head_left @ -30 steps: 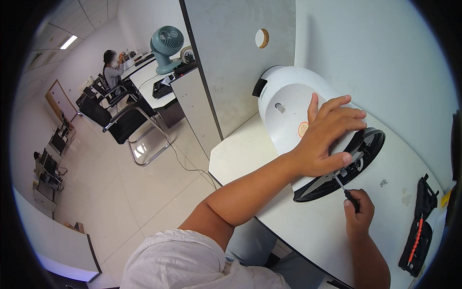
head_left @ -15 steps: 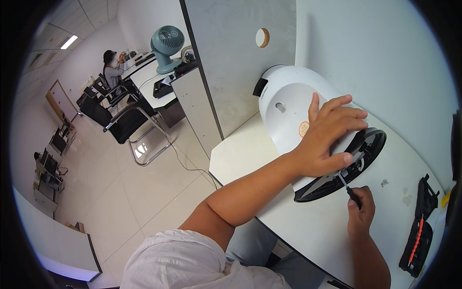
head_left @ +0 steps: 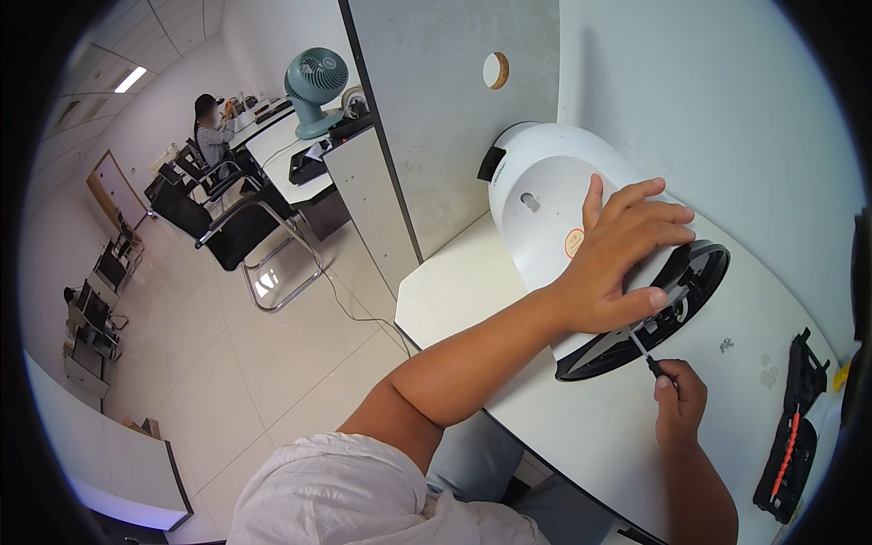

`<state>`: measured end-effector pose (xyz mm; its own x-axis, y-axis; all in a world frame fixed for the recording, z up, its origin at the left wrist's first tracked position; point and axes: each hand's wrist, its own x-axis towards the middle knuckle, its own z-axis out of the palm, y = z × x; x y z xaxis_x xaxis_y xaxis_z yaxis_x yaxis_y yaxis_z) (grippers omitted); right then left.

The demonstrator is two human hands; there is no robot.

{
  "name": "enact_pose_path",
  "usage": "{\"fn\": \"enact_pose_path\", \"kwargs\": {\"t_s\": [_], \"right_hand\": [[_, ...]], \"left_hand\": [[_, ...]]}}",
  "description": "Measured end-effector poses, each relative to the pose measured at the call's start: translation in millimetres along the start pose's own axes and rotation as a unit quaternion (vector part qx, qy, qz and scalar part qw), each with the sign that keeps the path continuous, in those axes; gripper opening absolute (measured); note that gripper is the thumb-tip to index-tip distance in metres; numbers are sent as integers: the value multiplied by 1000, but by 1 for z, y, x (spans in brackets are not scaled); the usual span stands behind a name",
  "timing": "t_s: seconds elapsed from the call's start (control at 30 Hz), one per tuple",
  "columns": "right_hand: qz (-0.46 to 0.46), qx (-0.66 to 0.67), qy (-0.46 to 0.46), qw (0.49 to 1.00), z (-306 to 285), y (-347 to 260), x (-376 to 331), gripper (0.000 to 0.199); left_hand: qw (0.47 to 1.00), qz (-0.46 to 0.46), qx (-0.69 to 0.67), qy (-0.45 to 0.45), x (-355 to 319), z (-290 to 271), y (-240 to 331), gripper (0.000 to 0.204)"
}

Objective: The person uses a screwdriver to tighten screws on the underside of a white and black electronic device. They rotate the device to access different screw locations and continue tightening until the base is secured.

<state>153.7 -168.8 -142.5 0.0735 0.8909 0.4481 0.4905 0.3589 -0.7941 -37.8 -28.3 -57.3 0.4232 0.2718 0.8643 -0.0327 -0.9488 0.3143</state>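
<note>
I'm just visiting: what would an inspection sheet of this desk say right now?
Surface: white table, mostly bare near its left corner.
Job's things: white appliance housing lying on its side, black round base; screwdriver tip at the base.
Clutter: loose screws; black tool case.
Hands: left hand pressed on the housing; right hand gripping the screwdriver.
Cables: one on the floor.
Surroundings: teal fan, chairs, seated person.

Appliance (head_left: 554, 209) lies on its side on the worktop (head_left: 472, 282), against the wall | left hand (head_left: 618, 254) on top of it | right hand (head_left: 677, 404) before it, screwdriver (head_left: 647, 356) at its base ring (head_left: 677, 300) | tool case (head_left: 788, 454) to the right | loose screws (head_left: 727, 345) between
</note>
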Motion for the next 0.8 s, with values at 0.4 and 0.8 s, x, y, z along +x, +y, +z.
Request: {"fn": "enact_pose_path", "kwargs": {"t_s": [0.4,0.8], "right_hand": [[-19,8,10,1000,-1,-5,2,8],[-99,-69,11,993,2,-8,3,14]], "left_hand": [[1000,2,-1,2,0,0,-2,63],[1000,6,-6,3,-1,1,-3,62]]}}
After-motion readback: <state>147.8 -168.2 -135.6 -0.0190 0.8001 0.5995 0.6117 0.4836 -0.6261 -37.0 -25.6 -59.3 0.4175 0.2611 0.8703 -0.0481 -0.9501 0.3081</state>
